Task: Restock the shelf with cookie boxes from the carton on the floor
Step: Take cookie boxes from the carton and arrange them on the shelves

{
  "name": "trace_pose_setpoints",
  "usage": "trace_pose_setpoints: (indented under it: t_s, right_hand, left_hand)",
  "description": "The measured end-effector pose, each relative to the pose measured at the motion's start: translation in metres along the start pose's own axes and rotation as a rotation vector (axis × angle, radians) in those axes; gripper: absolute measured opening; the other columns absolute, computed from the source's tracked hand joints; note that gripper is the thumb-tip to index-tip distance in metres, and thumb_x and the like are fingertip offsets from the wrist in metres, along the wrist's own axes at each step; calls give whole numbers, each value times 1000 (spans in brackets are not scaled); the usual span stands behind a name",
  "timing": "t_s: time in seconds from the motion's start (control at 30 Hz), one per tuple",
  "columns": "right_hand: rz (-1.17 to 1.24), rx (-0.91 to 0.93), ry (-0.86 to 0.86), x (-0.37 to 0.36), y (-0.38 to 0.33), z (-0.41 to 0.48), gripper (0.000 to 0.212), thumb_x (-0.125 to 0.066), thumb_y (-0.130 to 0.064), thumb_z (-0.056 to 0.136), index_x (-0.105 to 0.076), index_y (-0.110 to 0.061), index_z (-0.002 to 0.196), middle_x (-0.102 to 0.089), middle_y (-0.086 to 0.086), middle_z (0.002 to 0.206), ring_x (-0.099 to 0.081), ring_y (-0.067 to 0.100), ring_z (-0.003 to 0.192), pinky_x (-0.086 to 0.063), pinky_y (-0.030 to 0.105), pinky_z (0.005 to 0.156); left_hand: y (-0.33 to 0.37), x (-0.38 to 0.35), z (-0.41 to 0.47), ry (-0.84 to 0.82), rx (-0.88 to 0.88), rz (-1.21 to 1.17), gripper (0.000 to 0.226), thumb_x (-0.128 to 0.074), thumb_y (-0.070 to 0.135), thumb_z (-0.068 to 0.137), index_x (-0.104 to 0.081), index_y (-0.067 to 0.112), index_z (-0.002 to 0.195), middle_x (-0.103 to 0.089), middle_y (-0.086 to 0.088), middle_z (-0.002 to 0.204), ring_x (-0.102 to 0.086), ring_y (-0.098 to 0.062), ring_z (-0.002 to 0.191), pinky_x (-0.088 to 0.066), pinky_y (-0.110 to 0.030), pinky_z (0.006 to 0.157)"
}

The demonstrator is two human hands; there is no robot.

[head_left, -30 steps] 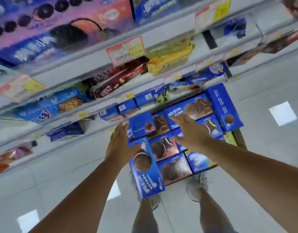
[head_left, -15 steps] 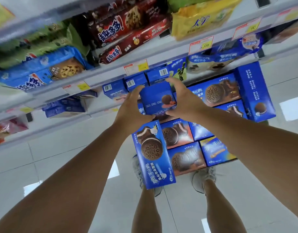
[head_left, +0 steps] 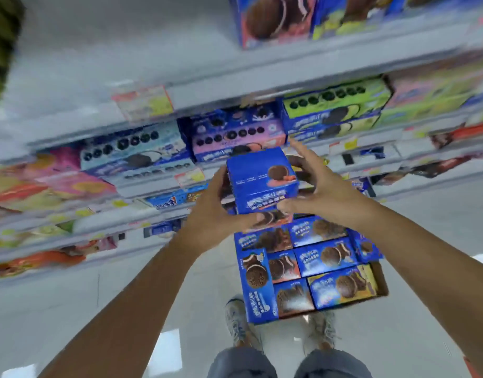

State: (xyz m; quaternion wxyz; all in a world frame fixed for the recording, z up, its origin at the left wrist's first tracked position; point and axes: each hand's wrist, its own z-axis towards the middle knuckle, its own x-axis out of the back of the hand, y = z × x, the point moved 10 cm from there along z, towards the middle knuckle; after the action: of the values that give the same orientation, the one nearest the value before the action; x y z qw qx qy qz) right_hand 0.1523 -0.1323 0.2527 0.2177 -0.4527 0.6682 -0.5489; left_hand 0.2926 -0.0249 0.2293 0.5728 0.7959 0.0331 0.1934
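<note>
Stocked shelves filling the view ahead, carton of cookie boxes on the floor at the person's feet, one blue cookie box held above it before the shelves, left hand and right hand curled round its opposite sides.

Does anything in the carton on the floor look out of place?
Yes: one long blue box at the carton's left side is turned lengthwise, unlike the other boxes in rows, and juts out past them. Nothing looks spilled.

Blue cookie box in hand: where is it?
Head view, centre: the blue cookie box is held between the left hand and right hand, above the carton on the floor, in front of the shelves.
</note>
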Motion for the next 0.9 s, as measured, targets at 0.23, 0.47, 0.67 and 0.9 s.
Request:
trace_pose_setpoints:
  t_s: [0.23,0.47,0.67,0.9]
  right_hand:
    - [81,213,269,29,-131,-33,68,-73,-40,70,-41,-45,130,-57,-15,127,-59,1,112,-53,25,86]
    - [-424,328,575,72,-183,-40,44,-60,-37,91,-48,-33,133,-48,-11,138,-41,11,131,-39,37,106]
    - [-1088,447,683,82,-221,-12,69,-65,-34,87,-36,-20,148,-21,9,159,-9,33,147,-16,52,118]
    - [-1302,501,744,86,-249,30,73,-62,-44,86,-32,-23,149,-28,9,157,-13,37,146,-8,55,117]
  left_hand:
    - [149,101,-39,200,-244,76,99,-88,48,56,-41,37,142,-64,18,126,-62,-6,115,-52,-33,94]
    - [215,176,-4,394,-320,40,82,-87,15,71,-41,21,139,-58,13,128,-57,15,101,-45,0,70]
    - [209,187,53,338,-298,126,95,-87,9,70,-32,20,147,-57,2,129,-60,-3,106,-52,-16,80]
    - [192,176,91,283,-275,92,90,-83,7,75,-31,23,146,-56,16,116,-58,3,103,-49,-5,67]
